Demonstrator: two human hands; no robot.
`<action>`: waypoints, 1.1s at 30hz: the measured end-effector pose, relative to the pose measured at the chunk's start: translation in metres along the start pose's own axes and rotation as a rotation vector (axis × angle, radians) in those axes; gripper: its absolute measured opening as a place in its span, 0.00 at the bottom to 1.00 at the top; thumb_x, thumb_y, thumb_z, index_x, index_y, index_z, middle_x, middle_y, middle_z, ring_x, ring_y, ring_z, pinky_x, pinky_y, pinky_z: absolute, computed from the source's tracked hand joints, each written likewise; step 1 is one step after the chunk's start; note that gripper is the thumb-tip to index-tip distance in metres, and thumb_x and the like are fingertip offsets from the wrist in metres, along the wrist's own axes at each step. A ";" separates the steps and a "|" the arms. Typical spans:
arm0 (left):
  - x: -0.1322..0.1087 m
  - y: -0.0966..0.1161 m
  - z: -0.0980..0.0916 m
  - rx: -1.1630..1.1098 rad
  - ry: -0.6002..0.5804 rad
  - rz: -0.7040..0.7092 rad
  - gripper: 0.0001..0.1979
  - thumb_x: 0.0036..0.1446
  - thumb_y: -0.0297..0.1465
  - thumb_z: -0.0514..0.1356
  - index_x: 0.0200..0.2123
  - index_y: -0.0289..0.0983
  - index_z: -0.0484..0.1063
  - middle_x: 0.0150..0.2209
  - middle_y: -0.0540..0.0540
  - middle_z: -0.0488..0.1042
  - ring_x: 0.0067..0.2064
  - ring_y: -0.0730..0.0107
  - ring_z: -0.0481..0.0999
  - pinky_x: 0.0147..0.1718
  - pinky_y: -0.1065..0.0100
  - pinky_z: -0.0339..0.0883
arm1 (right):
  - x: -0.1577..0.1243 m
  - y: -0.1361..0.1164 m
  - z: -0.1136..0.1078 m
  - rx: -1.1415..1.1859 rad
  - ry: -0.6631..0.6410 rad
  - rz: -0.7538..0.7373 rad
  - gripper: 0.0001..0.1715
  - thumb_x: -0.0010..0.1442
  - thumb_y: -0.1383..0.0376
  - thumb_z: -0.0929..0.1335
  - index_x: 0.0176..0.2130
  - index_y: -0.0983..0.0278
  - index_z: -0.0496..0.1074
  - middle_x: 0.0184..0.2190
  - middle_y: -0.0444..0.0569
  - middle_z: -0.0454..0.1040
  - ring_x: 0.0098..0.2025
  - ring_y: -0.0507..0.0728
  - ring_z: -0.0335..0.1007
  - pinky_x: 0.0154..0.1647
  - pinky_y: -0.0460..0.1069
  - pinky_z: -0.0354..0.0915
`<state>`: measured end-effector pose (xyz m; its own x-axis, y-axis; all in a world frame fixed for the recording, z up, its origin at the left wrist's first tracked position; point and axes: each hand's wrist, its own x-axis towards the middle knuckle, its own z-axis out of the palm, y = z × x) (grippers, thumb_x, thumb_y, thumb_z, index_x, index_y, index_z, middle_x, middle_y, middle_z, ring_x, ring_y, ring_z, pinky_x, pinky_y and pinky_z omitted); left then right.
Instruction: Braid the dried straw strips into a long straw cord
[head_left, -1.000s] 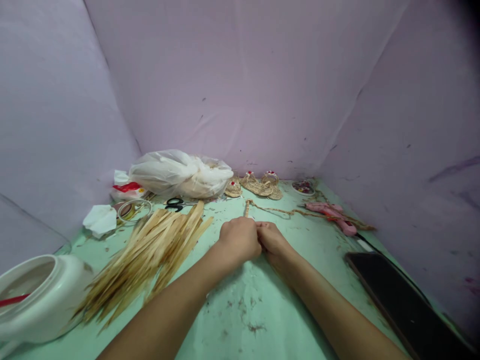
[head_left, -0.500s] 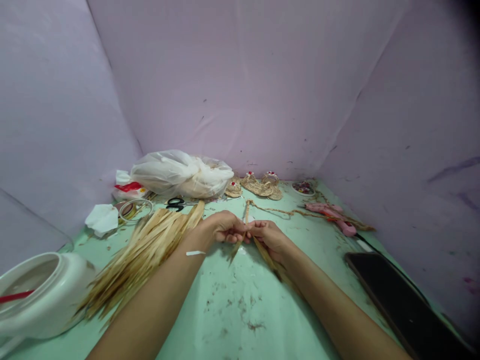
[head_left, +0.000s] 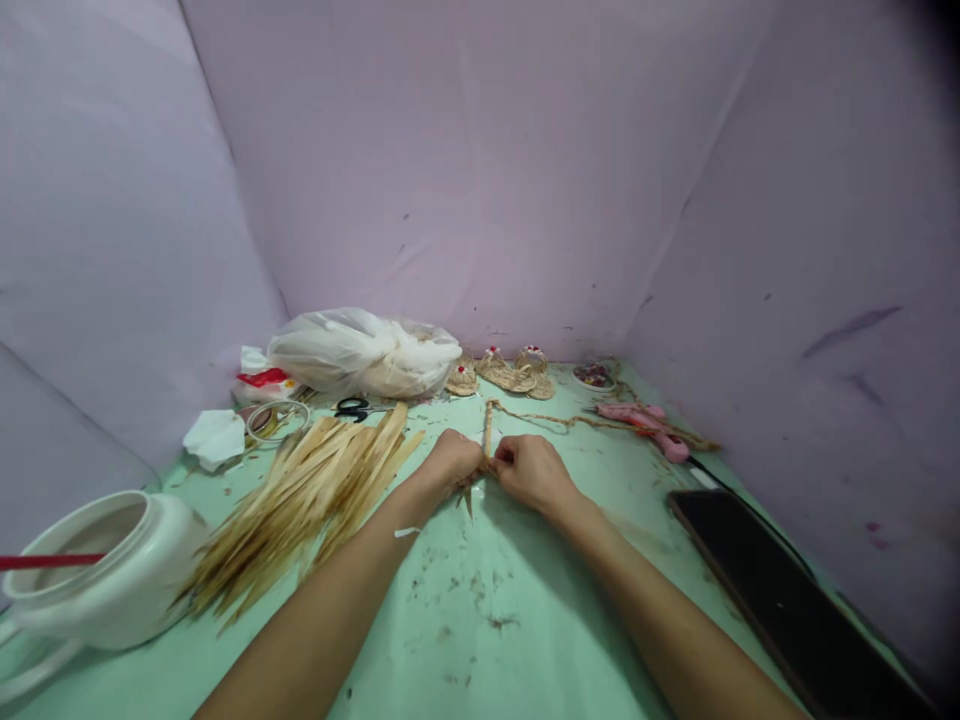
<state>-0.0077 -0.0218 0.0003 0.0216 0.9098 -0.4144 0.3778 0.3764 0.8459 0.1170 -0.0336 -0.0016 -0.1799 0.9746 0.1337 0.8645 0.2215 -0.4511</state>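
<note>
A braid of dried plant fibre (head_left: 488, 428) runs away from me over the table, bends at its far end and trails off to the right. My left hand (head_left: 454, 458) is closed on the near end of this braid. Against it, my right hand (head_left: 531, 466) pinches the same end from the other side. Short loose strand tips (head_left: 469, 500) poke out below the fingers. To the left of my left hand lies a spread bundle of flat dried strips (head_left: 315, 500). The fingertips are partly hidden where the hands meet.
Behind the bundle are black-handled scissors (head_left: 352, 408) and a white plastic bag (head_left: 367, 352). Small woven slippers (head_left: 507, 374) and a dish of beads (head_left: 594, 377) stand along the back. A pink glue gun (head_left: 660, 432) and a dark phone (head_left: 780, 600) lie right; a white pot (head_left: 165, 570) stands left.
My right hand has turned over, knuckles now up, and the long strand that hung beneath it no longer shows. My left hand has rolled inward. The whole view has shifted slightly.
</note>
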 end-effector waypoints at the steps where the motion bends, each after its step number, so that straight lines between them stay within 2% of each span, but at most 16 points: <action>1: -0.001 0.000 0.002 0.004 0.021 0.021 0.10 0.35 0.20 0.55 0.11 0.35 0.57 0.08 0.54 0.53 0.12 0.80 0.52 0.13 0.74 0.41 | -0.002 -0.003 -0.004 -0.046 0.005 0.033 0.10 0.45 0.66 0.63 0.25 0.65 0.74 0.22 0.51 0.74 0.25 0.53 0.65 0.23 0.46 0.49; 7: -0.012 0.008 0.006 -0.037 0.052 -0.049 0.10 0.36 0.20 0.53 0.11 0.35 0.56 0.07 0.54 0.52 0.13 0.80 0.52 0.13 0.75 0.42 | -0.013 -0.022 -0.011 -0.082 -0.088 0.109 0.12 0.46 0.67 0.63 0.26 0.65 0.76 0.26 0.54 0.76 0.28 0.55 0.68 0.22 0.46 0.49; 11: -0.015 0.010 -0.002 -0.092 -0.031 -0.085 0.10 0.35 0.20 0.52 0.10 0.35 0.53 0.08 0.53 0.53 0.13 0.82 0.51 0.14 0.76 0.42 | -0.025 -0.037 -0.006 -0.162 -0.020 0.125 0.12 0.49 0.67 0.63 0.28 0.67 0.75 0.28 0.59 0.75 0.30 0.58 0.69 0.25 0.47 0.51; 14: -0.012 0.007 -0.009 -0.114 -0.107 -0.098 0.09 0.34 0.21 0.53 0.11 0.34 0.55 0.08 0.53 0.55 0.13 0.83 0.51 0.13 0.76 0.42 | -0.034 -0.044 0.000 -0.134 -0.018 0.111 0.11 0.50 0.67 0.64 0.30 0.69 0.75 0.28 0.61 0.75 0.30 0.59 0.69 0.27 0.48 0.53; 17: -0.010 0.004 -0.012 -0.084 -0.158 -0.083 0.09 0.33 0.21 0.53 0.11 0.35 0.54 0.08 0.53 0.55 0.13 0.83 0.50 0.13 0.76 0.40 | -0.039 -0.048 0.003 -0.130 -0.016 0.087 0.12 0.51 0.67 0.63 0.31 0.68 0.75 0.29 0.61 0.75 0.30 0.59 0.69 0.27 0.48 0.53; 20: -0.010 0.003 -0.014 0.003 -0.152 -0.049 0.10 0.32 0.21 0.54 0.11 0.35 0.53 0.07 0.55 0.52 0.12 0.83 0.48 0.13 0.75 0.38 | -0.039 -0.045 -0.002 -0.124 -0.062 0.041 0.10 0.49 0.67 0.64 0.28 0.66 0.75 0.27 0.56 0.75 0.28 0.57 0.68 0.24 0.47 0.51; 22: -0.010 0.003 -0.015 0.012 -0.165 -0.033 0.09 0.34 0.22 0.54 0.12 0.35 0.54 0.07 0.55 0.51 0.12 0.83 0.48 0.13 0.75 0.38 | -0.033 -0.038 -0.011 -0.028 -0.073 0.039 0.09 0.48 0.64 0.65 0.24 0.64 0.74 0.23 0.52 0.74 0.25 0.54 0.66 0.23 0.46 0.50; 24: -0.010 0.003 -0.018 -0.016 -0.203 -0.023 0.08 0.35 0.24 0.55 0.13 0.35 0.56 0.08 0.55 0.51 0.12 0.83 0.47 0.13 0.75 0.38 | -0.023 -0.028 -0.019 0.142 0.004 0.090 0.11 0.48 0.61 0.64 0.23 0.64 0.73 0.21 0.49 0.72 0.24 0.52 0.64 0.23 0.45 0.50; 26: -0.009 0.002 -0.020 -0.032 -0.224 -0.019 0.08 0.36 0.25 0.56 0.13 0.34 0.57 0.08 0.56 0.52 0.12 0.84 0.47 0.13 0.75 0.39 | -0.014 -0.018 -0.023 0.386 0.085 0.185 0.11 0.49 0.62 0.63 0.24 0.66 0.71 0.21 0.48 0.71 0.24 0.51 0.63 0.23 0.45 0.53; 27: -0.008 0.002 -0.020 -0.034 -0.227 -0.016 0.09 0.36 0.25 0.56 0.13 0.34 0.57 0.08 0.56 0.52 0.12 0.84 0.47 0.13 0.76 0.39 | -0.010 -0.014 -0.022 0.539 0.064 0.245 0.10 0.49 0.63 0.63 0.25 0.66 0.70 0.21 0.48 0.70 0.24 0.51 0.63 0.24 0.44 0.55; 30: -0.007 0.003 -0.021 -0.029 -0.243 -0.011 0.07 0.36 0.25 0.55 0.13 0.34 0.57 0.08 0.56 0.52 0.12 0.84 0.48 0.13 0.76 0.39 | -0.004 -0.009 -0.011 0.987 -0.216 0.398 0.06 0.47 0.66 0.64 0.24 0.68 0.67 0.19 0.47 0.68 0.22 0.50 0.63 0.24 0.44 0.59; 32: -0.006 0.002 -0.021 -0.023 -0.264 0.009 0.05 0.36 0.25 0.54 0.14 0.34 0.59 0.08 0.56 0.52 0.11 0.83 0.48 0.12 0.76 0.39 | -0.003 -0.010 -0.002 1.113 -0.349 0.423 0.03 0.44 0.69 0.65 0.22 0.69 0.67 0.16 0.46 0.66 0.18 0.48 0.60 0.20 0.43 0.57; 33: -0.006 0.002 -0.020 -0.014 -0.265 0.028 0.05 0.35 0.25 0.54 0.14 0.34 0.59 0.08 0.55 0.53 0.11 0.83 0.48 0.12 0.76 0.39 | -0.003 -0.010 0.001 1.113 -0.354 0.409 0.03 0.43 0.70 0.65 0.21 0.69 0.66 0.14 0.45 0.64 0.16 0.47 0.57 0.17 0.42 0.55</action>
<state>-0.0257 -0.0225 0.0112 0.2744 0.8428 -0.4631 0.3605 0.3563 0.8620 0.1085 -0.0390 0.0010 -0.2573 0.8961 -0.3616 0.0488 -0.3617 -0.9310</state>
